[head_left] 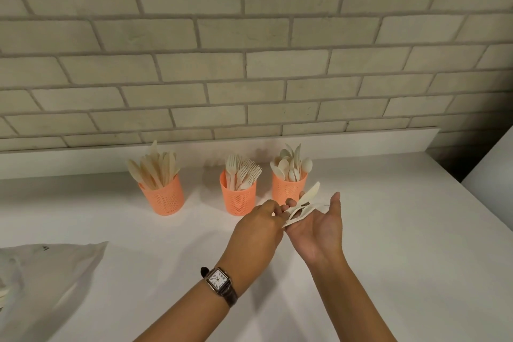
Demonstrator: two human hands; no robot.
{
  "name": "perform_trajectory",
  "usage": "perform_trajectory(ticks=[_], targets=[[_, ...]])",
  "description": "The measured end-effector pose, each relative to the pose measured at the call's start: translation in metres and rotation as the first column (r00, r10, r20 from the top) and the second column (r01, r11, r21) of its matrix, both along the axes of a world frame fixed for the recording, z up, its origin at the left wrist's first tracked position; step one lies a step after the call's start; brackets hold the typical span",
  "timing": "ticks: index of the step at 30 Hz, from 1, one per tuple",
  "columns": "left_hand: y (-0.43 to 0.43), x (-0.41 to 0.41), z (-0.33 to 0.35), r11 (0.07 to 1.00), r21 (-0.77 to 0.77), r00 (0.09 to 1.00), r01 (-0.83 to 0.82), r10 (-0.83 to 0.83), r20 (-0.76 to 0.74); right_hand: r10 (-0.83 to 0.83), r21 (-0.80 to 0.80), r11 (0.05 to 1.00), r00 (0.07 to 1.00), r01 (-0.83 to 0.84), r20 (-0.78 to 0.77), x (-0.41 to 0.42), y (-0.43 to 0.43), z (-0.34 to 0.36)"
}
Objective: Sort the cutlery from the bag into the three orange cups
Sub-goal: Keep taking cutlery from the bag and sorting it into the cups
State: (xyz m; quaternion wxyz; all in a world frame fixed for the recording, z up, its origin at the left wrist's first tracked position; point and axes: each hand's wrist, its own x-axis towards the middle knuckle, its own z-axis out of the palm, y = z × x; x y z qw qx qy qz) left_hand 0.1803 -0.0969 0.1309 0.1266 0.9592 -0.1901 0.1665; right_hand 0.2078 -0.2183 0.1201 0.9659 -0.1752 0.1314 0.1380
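The bag [41, 266] lies near-left on the tabletop [388, 230]. The right hand [319, 230], palm open, cradles loose cutlery [302, 207]. The left hand [258, 228] fingers [273, 209] pinch one piece, seemingly to sort it.

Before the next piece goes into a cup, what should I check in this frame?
1. Right hand holds loose cutlery on its open palm: ok.
2. Left hand fingers on one piece: ok.
3. Type of that piece: cannot tell.
4. Knife cup, fork cup, spoon cup upright: ok.
5. Each cup holds one type only: ok.
6. Bag emptied: cannot tell.
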Motion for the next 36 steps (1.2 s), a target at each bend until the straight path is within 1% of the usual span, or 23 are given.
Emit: perform_trajectory(ticks=[3, 6, 8, 10, 12, 14, 15, 16, 18, 19, 20, 22, 23, 25, 27, 28, 30, 32, 36], targets=[[-0.003, 0.0, -0.006, 1.0, 0.024, 1.0, -0.02, 0.019, 0.024, -0.031, -0.022, 0.999, 0.998, 0.029, -0.062, 0.002, 0.003, 0.002], [-0.01, -0.001, -0.013, 0.996, 0.06, 0.998, -0.068, 0.067, 0.012, -0.091, -0.096, 0.992, 0.983, 0.077, -0.157, 0.004, 0.008, 0.003], [-0.009, -0.002, -0.016, 0.997, -0.005, 0.997, -0.073, 0.073, -0.009, -0.122, -0.113, 0.988, 0.979, 0.104, -0.165, 0.005, 0.009, 0.0], [-0.007, -0.004, -0.013, 0.994, -0.095, 0.997, -0.053, 0.048, -0.053, -0.135, -0.096, 0.988, 0.982, 0.123, -0.134, 0.006, 0.009, -0.003], [-0.005, -0.006, -0.008, 0.984, -0.162, 0.991, -0.08, 0.06, -0.124, -0.122, -0.07, 0.991, 0.988, 0.115, -0.097, 0.005, 0.007, -0.006], [-0.005, -0.006, -0.004, 0.953, -0.283, 0.983, -0.107, 0.058, -0.176, -0.103, -0.076, 0.992, 0.992, 0.097, -0.076, 0.004, 0.006, -0.003], [-0.005, -0.006, -0.003, 0.918, -0.373, 0.97, -0.138, 0.05, -0.236, -0.098, -0.091, 0.992, 0.992, 0.091, -0.075, 0.003, 0.006, -0.002], [-0.005, -0.006, 0.0, 0.852, -0.488, 0.95, -0.189, 0.032, -0.311, -0.105, -0.113, 0.989, 0.991, 0.095, -0.082, 0.003, 0.006, -0.001], [-0.001, -0.001, 0.004, 0.646, -0.697, 0.902, -0.312, -0.029, -0.43, -0.131, -0.139, 0.984, 0.985, 0.116, -0.111, 0.005, 0.005, 0.0], [0.003, 0.003, 0.005, 0.548, -0.752, 0.883, -0.366, -0.051, -0.467, -0.137, -0.145, 0.982, 0.984, 0.12, -0.113, 0.005, 0.005, 0.0], [0.008, 0.008, 0.007, 0.482, -0.779, 0.87, -0.401, -0.067, -0.489, -0.136, -0.169, 0.979, 0.985, 0.117, -0.104, 0.005, 0.004, 0.0], [0.02, 0.017, 0.013, 0.388, -0.814, 0.865, -0.431, -0.077, -0.495, -0.115, -0.241, 0.966, 0.992, 0.097, -0.06, 0.005, 0.001, 0.001], [0.026, 0.021, 0.018, 0.316, -0.841, 0.87, -0.439, -0.085, -0.486, -0.102, -0.278, 0.956, 0.994, 0.089, -0.031, 0.004, 0.0, 0.003], [0.039, 0.029, 0.027, 0.156, -0.889, 0.886, -0.43, -0.113, -0.449, -0.093, -0.337, 0.937, 0.996, 0.093, 0.016, 0.004, -0.001, 0.005], [0.053, 0.037, 0.035, 0.044, -0.921, 0.903, -0.388, -0.183, -0.389, -0.095, -0.344, 0.933, 0.995, 0.104, 0.043, 0.003, -0.001, 0.004], [0.06, 0.043, 0.038, 0.011, -0.934, 0.908, -0.357, -0.228, -0.35, -0.093, -0.335, 0.936, 0.994, 0.107, 0.058, 0.003, -0.002, 0.003], [0.071, 0.054, 0.041, 0.017, -0.956, 0.923, -0.294, -0.255, -0.289, -0.073, -0.305, 0.947, 0.993, 0.098, 0.094, 0.003, -0.002, 0.004], [0.077, 0.065, 0.043, 0.028, -0.961, 0.939, -0.274, -0.207, -0.274, -0.048, -0.284, 0.955, 0.991, 0.081, 0.122, 0.002, -0.003, 0.006], [0.077, 0.092, 0.032, 0.036, -0.947, 0.945, -0.318, -0.062, -0.32, -0.037, -0.252, 0.965, 0.989, 0.073, 0.145, 0.003, -0.004, 0.011]])
